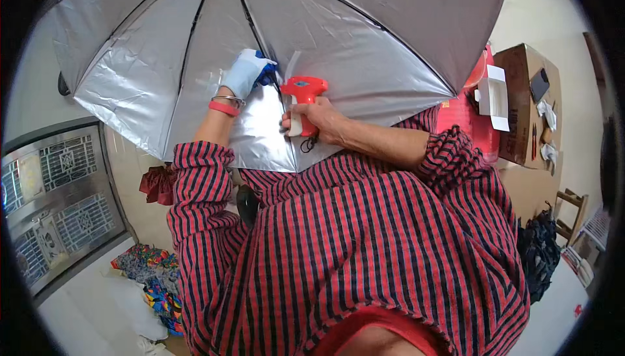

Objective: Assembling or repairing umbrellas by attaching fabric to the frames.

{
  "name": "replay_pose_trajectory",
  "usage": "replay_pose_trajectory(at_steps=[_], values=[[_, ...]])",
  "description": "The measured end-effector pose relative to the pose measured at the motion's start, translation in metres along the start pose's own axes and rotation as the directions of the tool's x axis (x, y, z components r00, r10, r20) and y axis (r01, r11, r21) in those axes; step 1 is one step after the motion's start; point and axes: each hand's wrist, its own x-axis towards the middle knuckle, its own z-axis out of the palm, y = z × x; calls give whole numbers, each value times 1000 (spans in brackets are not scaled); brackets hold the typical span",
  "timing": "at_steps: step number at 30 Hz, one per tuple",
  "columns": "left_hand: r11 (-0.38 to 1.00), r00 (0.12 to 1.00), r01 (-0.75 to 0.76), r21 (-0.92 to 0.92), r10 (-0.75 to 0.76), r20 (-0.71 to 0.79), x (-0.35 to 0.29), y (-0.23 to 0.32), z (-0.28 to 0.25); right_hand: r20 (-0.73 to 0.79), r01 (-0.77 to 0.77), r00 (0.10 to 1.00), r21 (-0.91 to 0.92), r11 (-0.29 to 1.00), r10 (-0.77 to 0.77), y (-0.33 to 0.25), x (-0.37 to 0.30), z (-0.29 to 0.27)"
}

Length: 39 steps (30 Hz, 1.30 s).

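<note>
Pale walls (534, 11) frame an open umbrella (364, 76), its creased silver lining on black ribs (250, 22), before a striped shirt (351, 239). The right hand (319, 118) grips a red-and-white tool (306, 87); the gloved left hand (242, 74) is at one rib, its hold unclear.

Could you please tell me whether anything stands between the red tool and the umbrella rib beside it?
Nothing visible does: the red tool in the right hand reaches up to the umbrella rib. The gloved left hand is close by, up and to the left. Whether they touch, tool against rib, I cannot tell.
</note>
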Motion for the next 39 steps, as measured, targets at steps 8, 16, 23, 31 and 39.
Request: replay_pose_trajectory(at_steps=[8, 16, 23, 31, 39], values=[[980, 991, -76, -184, 95, 96, -2, 1, -8, 41, -67, 997, 166, 984, 61, -19, 1, -4], [991, 992, -123, 58, 124, -13, -9, 10, -1, 112, -146, 984, 69, 987, 138, -28, 7, -10], [701, 845, 146, 699, 279, -456, -16, -22, -180, 149, 394, 917, -187, 900, -370, -108, -12, 24], [765, 353, 90, 638, 575, -738, -7, -9, -98, 96, 631, 771, -249, 735, -629, -136, 67, 18], [876, 589, -472, 101, 399, -703, 30, 27, -18, 148, 655, 725, -449, 608, -672, -144, 89, 40]])
